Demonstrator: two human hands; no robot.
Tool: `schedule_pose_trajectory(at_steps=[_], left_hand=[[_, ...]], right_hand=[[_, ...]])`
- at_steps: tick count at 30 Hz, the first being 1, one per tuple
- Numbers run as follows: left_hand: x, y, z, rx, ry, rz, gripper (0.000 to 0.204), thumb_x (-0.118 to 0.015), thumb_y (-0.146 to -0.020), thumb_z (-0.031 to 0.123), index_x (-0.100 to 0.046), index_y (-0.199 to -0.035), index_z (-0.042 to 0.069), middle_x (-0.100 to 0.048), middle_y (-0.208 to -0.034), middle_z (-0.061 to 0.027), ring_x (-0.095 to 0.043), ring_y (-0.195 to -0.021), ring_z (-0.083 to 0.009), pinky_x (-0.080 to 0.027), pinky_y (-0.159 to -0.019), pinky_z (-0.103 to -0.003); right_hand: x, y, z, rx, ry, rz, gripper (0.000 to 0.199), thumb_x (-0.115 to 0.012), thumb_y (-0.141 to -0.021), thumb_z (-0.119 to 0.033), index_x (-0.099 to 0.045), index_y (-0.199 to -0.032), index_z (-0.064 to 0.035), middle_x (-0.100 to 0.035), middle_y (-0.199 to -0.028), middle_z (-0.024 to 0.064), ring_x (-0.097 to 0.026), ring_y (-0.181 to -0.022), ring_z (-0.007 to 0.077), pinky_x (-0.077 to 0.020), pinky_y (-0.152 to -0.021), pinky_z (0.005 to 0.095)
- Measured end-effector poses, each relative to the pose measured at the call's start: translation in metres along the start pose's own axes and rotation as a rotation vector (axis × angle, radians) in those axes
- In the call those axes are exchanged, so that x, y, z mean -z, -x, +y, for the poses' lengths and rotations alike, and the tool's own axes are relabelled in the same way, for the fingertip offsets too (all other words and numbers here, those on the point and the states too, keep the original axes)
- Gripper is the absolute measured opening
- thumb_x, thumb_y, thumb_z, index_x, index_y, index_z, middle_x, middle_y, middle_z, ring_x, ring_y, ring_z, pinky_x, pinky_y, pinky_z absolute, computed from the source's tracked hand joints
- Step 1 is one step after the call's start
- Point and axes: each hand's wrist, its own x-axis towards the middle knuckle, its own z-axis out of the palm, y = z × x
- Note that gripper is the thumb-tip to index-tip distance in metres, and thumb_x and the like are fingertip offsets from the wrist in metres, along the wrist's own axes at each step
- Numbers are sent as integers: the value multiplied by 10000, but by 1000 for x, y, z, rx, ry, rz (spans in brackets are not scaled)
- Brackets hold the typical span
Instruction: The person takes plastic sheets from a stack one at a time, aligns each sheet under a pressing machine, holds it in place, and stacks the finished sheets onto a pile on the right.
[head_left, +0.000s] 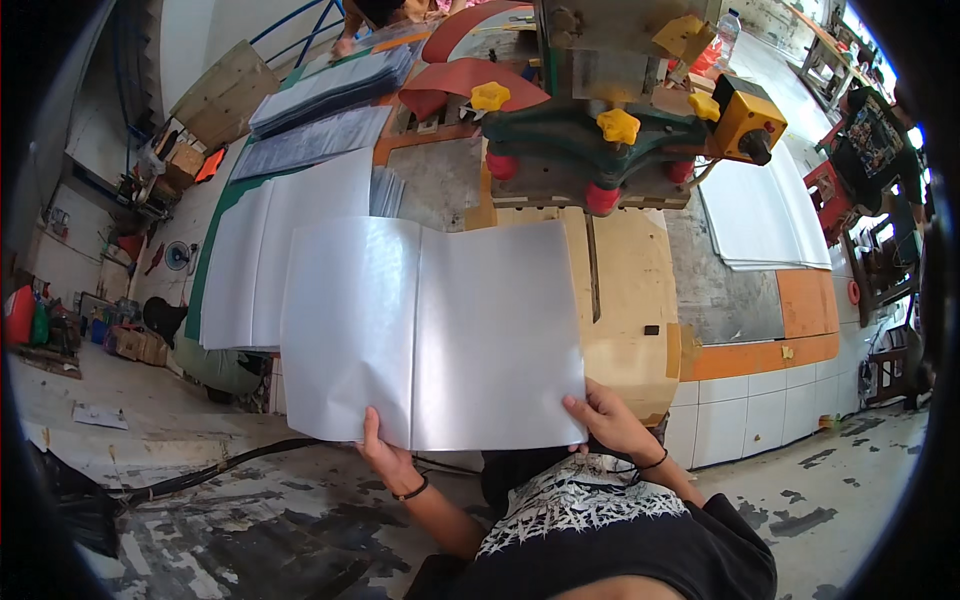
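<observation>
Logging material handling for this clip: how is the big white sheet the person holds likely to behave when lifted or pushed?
The white sheet is probably light and fairly floppy: the left hand and right hand pinch only its near edge, and it shows a soft central fold. Its glossy sheen suggests that it may slide easily over the similar sheets stacked on the bench.

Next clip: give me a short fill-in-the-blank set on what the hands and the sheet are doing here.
1. Both hands grip the large white sheet by its ____ edge.
2. The left hand is at the sheet's lower ____ part.
3. The knobs on the green machine are ____.

Missing words: bottom; left; yellow
</observation>
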Motion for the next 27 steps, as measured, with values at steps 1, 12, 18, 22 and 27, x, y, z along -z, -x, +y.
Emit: schedule_pose_trajectory(at_steps=[1,12,18,22,27], left_hand=[[-3,4,2,2,-15,-33,443,-662,-966,101,-550,-1360,-66,-622,-1301,-145,-618,-1155,-267,-495,-1014,-402],[-49,14,-2,744,-589,-577,390,-659,-1012,192,-596,-1262,-101,-738,-998,-166,-733,-790,-285,-609,-730,-362],[-78,26,26,439,-704,-1326,299,-682,-991,179,-693,-1200,-35,-749,-946,-130,-706,-762,-217,-580,-702,-330],[-141,34,-10,-455,-1015,-1025,340,-716,-943,222,-720,-1247,70,-637,-931,-117,-605,-879,-238,-494,-809,-404],[-153,20,-42,-778,-1400,-918,430,-726,-923,353,-717,-1272,101,-525,-906,-73,-518,-851,-260,-423,-807,-397]], right_hand=[[1,0,0,19,-9,45,394,-482,-1104,-241,-448,-1405,10,-671,-909,66,-647,-595,92,-534,-481,222],[76,29,-9,125,128,523,445,-543,-1077,-301,-498,-1431,-35,-632,-813,9,-562,-553,40,-477,-428,200],[86,34,-13,119,176,564,445,-563,-1068,-264,-488,-1429,-14,-613,-781,14,-542,-528,46,-461,-418,214],[87,38,-15,134,165,561,438,-566,-1069,-246,-491,-1418,8,-609,-750,-1,-527,-505,40,-422,-409,210],[91,35,-13,160,339,578,452,-590,-1054,-217,-487,-1410,42,-635,-782,45,-584,-569,76,-477,-445,250]])
